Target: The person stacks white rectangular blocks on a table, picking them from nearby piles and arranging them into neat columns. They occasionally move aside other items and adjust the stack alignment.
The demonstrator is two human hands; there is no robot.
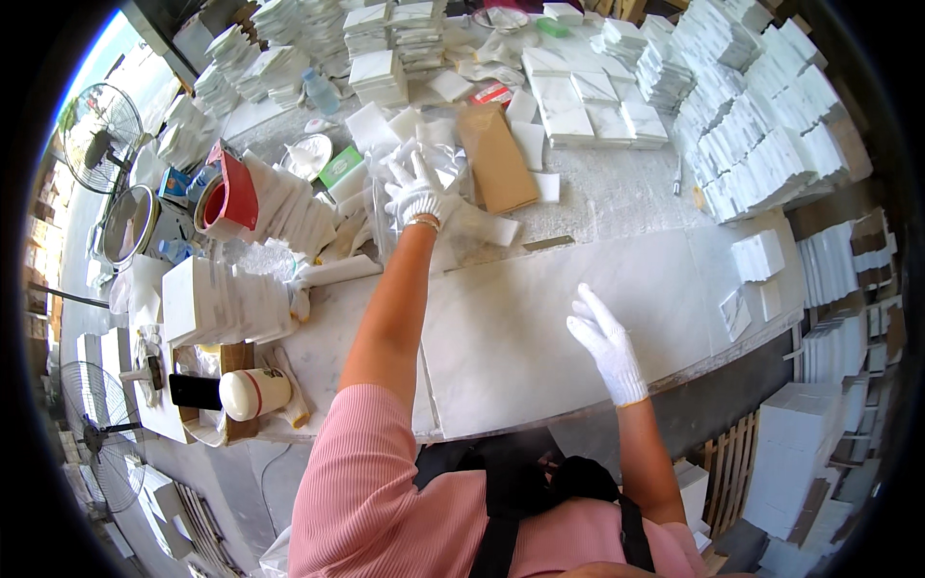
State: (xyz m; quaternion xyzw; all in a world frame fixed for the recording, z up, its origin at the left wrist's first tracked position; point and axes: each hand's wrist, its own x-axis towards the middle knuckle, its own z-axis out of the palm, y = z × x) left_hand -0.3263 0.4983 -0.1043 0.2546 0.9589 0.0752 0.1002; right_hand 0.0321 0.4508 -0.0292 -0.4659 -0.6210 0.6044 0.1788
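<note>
Both hands wear white knit gloves. My left hand [417, 196] reaches far over the table, fingers spread, at a clear plastic bag [461, 231]. Whether it touches the bag is hard to tell. White foam pieces [371, 127] lie just beyond those fingers, and a brown cardboard piece [495, 157] lies to their right. My right hand [605, 347] is above the pale marble slab [520, 328] on the near side of the table, its fingers stretched out and holding nothing. A flat metal strip [549, 243] lies at the slab's far edge.
Marble tiles [222, 303] stand in a row at the left, near a cardboard box [236, 358] and a cream jar [255, 393]. A red tape roll [226, 200] sits farther back. Tall tile stacks [752, 144] rise at the right. Fans [96, 433] stand at the far left.
</note>
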